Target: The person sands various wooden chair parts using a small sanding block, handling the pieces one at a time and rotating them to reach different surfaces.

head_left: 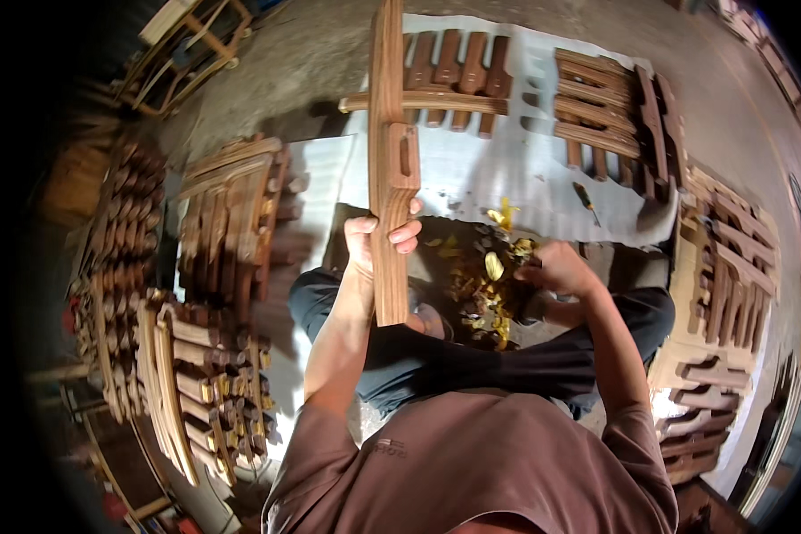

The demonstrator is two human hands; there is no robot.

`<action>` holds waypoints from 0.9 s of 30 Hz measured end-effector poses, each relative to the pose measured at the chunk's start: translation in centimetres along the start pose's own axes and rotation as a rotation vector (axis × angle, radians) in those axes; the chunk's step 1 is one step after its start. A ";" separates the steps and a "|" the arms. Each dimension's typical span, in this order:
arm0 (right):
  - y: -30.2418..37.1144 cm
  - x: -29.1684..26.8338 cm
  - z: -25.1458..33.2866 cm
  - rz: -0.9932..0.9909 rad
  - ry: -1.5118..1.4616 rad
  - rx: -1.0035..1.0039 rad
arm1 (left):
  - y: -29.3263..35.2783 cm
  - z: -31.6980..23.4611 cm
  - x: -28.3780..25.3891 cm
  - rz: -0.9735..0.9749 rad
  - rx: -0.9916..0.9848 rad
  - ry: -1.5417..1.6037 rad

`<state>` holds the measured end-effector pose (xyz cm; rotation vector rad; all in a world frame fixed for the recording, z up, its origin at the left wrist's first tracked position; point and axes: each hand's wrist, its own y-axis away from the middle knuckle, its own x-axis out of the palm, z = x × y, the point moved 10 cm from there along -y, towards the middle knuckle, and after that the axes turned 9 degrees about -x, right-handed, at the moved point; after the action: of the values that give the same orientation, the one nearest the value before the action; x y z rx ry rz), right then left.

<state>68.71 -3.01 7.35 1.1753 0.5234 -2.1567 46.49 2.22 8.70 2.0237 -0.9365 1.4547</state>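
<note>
My left hand (pixel 361 242) is closed around a long brown wooden piece (pixel 388 191), held upright in front of me. The piece has a raised block with an oblong slot on its right side, above my fingers. Lower right, my right hand (pixel 562 269) has its fingers curled, at the right edge of a loose heap of yellow and brown scraps (pixel 488 307) between my legs. What those fingers hold, if anything, I cannot make out. Beyond this hand, on the white sheet (pixel 472 169), lies a small tool (pixel 586 201) with a dark and yellow handle, like a screwdriver.
Rows of shaped wooden parts (pixel 461 67) lie on the sheet's far side, with another stack (pixel 601 107) to their right. More wooden pieces are piled at left (pixel 227 222), lower left (pixel 205 383) and right (pixel 739 267). A wooden frame (pixel 191 58) stands at the far left.
</note>
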 end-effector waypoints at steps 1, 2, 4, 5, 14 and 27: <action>0.1 2.0 -1.2 -0.033 -0.044 0.085 | 1.1 -0.7 -0.1 -0.013 0.013 -0.008; 0.2 3.4 -2.2 -0.071 -0.098 0.179 | 1.9 -1.2 -0.3 -0.030 0.013 -0.016; -0.3 2.1 -1.7 -0.247 -0.532 0.310 | 3.9 -2.6 1.3 -0.162 -0.003 -0.214; -0.6 1.6 -1.9 -0.336 -0.750 0.380 | 5.6 -2.9 -0.2 -0.211 -0.112 -0.334; -6.2 -11.3 -1.7 -0.780 -1.118 0.206 | 15.7 -12.9 4.3 -0.836 0.063 -1.412; -8.2 -4.3 -1.1 -0.782 -1.348 0.262 | 17.8 -13.2 1.0 -1.286 0.335 -2.506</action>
<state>65.52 5.09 10.82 -0.6755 0.0374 -3.0708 25.01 -0.19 13.68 2.5604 0.4524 -2.1343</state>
